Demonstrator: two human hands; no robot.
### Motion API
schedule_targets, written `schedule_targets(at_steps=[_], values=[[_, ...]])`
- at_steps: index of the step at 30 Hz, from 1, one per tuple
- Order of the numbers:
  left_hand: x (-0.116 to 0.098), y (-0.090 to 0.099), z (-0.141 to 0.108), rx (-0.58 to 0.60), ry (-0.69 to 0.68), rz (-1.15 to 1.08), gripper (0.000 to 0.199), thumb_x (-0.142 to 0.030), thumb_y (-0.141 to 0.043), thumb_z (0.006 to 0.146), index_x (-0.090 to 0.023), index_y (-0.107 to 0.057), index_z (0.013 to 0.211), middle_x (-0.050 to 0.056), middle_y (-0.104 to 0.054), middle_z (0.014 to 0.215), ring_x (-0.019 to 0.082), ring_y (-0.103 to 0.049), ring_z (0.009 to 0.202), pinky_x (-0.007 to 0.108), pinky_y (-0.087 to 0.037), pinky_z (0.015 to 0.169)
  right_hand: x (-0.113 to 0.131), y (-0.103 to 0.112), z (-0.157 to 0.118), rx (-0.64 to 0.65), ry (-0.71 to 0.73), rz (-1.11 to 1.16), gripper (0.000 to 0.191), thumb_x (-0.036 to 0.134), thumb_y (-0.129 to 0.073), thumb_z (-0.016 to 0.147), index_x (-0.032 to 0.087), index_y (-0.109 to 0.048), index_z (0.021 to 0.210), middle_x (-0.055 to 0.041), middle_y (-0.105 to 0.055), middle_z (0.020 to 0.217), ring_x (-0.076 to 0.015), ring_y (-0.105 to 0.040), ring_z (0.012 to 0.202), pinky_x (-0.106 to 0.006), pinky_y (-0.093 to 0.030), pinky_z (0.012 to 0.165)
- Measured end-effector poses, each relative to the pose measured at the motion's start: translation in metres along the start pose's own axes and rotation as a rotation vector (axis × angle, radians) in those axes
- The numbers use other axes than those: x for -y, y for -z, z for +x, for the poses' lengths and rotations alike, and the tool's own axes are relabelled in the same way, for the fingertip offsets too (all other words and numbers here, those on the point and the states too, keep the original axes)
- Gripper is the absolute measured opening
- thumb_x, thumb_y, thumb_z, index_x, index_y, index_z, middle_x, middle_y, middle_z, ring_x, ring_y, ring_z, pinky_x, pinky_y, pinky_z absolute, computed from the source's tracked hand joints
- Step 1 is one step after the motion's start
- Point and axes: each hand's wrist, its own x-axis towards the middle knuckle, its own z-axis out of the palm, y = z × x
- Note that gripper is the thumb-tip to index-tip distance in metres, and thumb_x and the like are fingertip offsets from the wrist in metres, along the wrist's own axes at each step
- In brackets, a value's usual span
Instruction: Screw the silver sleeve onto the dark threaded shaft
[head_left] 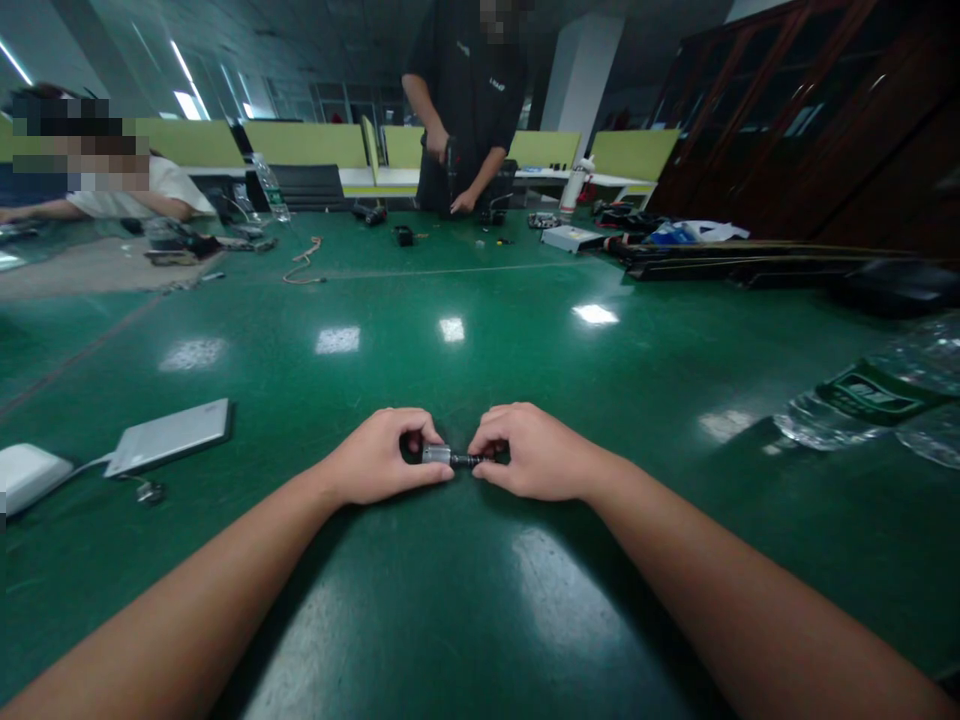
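Observation:
Over the green table, straight ahead of me, my left hand pinches a small silver cylinder with a dark ridged shaft, which looks like a little motor. Thumb and fingers grip its silver body. From the other side, my right hand is closed with thumb and fingertips on the far end of the dark shaft. The piece lies roughly level between both hands, and its two ends are partly hidden by my fingers. Whether it touches the tabletop, I cannot tell.
Left of me lie a silver flat box and a white device joined by a cable. Clear water bottles are at the right. A person stands across the table with a power drill; another sits at far left.

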Motion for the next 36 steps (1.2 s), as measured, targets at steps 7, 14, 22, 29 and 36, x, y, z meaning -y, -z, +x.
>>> schedule_targets(at_steps=[7, 14, 22, 29, 36], values=[[0.000, 0.000, 0.000, 0.003, 0.006, 0.008, 0.026, -0.039, -0.074, 0.077, -0.016, -0.067, 0.086, 0.001, -0.067, 0.081, 0.015, -0.059, 0.071, 0.025, -0.041, 0.065, -0.003, 0.001, -0.001, 0.000, 0.008, 0.018, 0.009, 0.020, -0.070, 0.076, 0.016, -0.074, 0.083, -0.0025, -0.067, 0.077, -0.0138, -0.059, 0.072, -0.025, -0.042, 0.067], [-0.001, 0.001, 0.001, 0.005, 0.016, -0.003, 0.026, -0.040, -0.074, 0.077, -0.016, -0.067, 0.084, 0.001, -0.067, 0.079, 0.015, -0.059, 0.070, 0.024, -0.041, 0.063, -0.002, 0.004, -0.001, 0.016, -0.022, 0.020, 0.007, 0.019, -0.071, 0.075, 0.016, -0.074, 0.080, -0.0026, -0.066, 0.075, -0.0137, -0.058, 0.070, -0.025, -0.042, 0.066], [-0.002, 0.001, 0.001, 0.000, 0.039, -0.027, 0.026, -0.040, -0.076, 0.074, -0.016, -0.067, 0.083, 0.001, -0.066, 0.079, 0.015, -0.059, 0.070, 0.024, -0.041, 0.063, -0.007, 0.005, -0.002, 0.021, -0.045, 0.041, 0.008, 0.019, -0.071, 0.075, 0.016, -0.075, 0.080, -0.0022, -0.066, 0.076, -0.0126, -0.058, 0.068, -0.024, -0.043, 0.064], [-0.003, 0.000, 0.001, 0.000, 0.060, -0.010, 0.028, -0.040, -0.077, 0.072, -0.016, -0.068, 0.083, 0.001, -0.066, 0.078, 0.016, -0.059, 0.071, 0.025, -0.041, 0.063, -0.007, 0.006, -0.003, 0.022, -0.065, 0.053, 0.009, 0.018, -0.071, 0.074, 0.016, -0.075, 0.081, -0.0025, -0.067, 0.077, -0.0125, -0.059, 0.068, -0.024, -0.044, 0.064], [-0.002, 0.000, 0.000, -0.004, 0.083, -0.029, 0.030, -0.041, -0.079, 0.070, -0.016, -0.067, 0.083, 0.002, -0.066, 0.079, 0.016, -0.059, 0.071, 0.026, -0.042, 0.064, -0.013, 0.010, -0.005, 0.026, -0.108, 0.058, 0.010, 0.018, -0.071, 0.072, 0.016, -0.076, 0.080, -0.0027, -0.069, 0.076, -0.0132, -0.061, 0.068, -0.024, -0.045, 0.063]])
